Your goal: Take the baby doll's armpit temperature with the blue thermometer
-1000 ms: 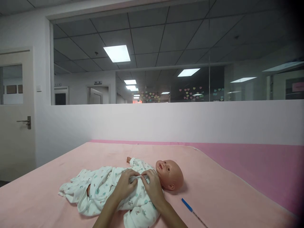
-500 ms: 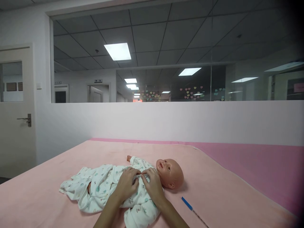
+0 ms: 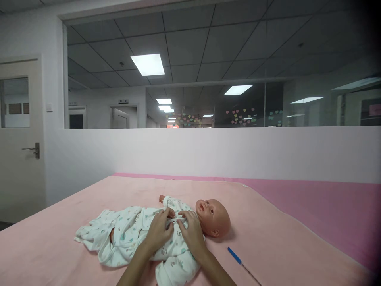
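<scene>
Panel lights (image 3: 148,64), tiled ceiling (image 3: 189,44) and glazed door (image 3: 18,137) suggest an office.

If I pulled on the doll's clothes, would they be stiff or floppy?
The clothes would probably be floppy, because they lie in soft folds and creases. Pulling them up would likely drag the doll along too, since its arm pokes out of the far sleeve.

Forearms (image 3: 137,260) angled inward; left hand (image 3: 159,229), right hand (image 3: 191,231) close but apart, fingers (image 3: 167,213) curled, thumbs facing.
</scene>
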Available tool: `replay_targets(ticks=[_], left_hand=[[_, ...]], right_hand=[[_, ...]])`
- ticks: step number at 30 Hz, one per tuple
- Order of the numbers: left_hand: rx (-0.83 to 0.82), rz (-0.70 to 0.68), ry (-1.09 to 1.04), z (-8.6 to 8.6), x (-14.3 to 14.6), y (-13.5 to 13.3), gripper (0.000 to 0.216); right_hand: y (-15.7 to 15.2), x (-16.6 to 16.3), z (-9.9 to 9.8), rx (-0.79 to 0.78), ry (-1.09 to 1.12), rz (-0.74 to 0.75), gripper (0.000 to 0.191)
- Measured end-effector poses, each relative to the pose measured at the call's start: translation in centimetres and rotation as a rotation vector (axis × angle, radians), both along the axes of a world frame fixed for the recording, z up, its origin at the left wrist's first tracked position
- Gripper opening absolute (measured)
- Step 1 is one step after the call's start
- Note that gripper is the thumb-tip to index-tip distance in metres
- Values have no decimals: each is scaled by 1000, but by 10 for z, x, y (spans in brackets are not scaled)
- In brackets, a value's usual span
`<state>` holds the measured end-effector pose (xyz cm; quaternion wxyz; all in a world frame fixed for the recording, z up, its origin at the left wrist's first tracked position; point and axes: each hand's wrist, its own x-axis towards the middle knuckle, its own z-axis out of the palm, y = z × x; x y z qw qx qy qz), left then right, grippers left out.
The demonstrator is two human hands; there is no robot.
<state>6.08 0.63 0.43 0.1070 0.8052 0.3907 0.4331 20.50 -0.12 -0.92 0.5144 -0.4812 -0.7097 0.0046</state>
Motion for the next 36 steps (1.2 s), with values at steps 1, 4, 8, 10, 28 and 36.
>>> replay_targets(ticks=[1,4,8,10,28,36], left_hand=[[-8,-4,-17,0,0,0,22],[-20,-22,-59,1,-1,-1,21],[-18,-70,-117,3,-1,-2,21],[-26,-91,-149,5,-1,-2,20],[-212,-144,-389,-2,-2,14,14],[-336,-37,-422,3,-39,20,25]], right_hand=[[1,0,0,-1,7,5,14],[2,1,-2,-3,34,0,17],[4,1,-3,1,60,-28,21],[3,0,-3,7,53,-37,13],[-6,-1,4,28,-32,5,9],[-11,-2,5,69,-92,-27,18]])
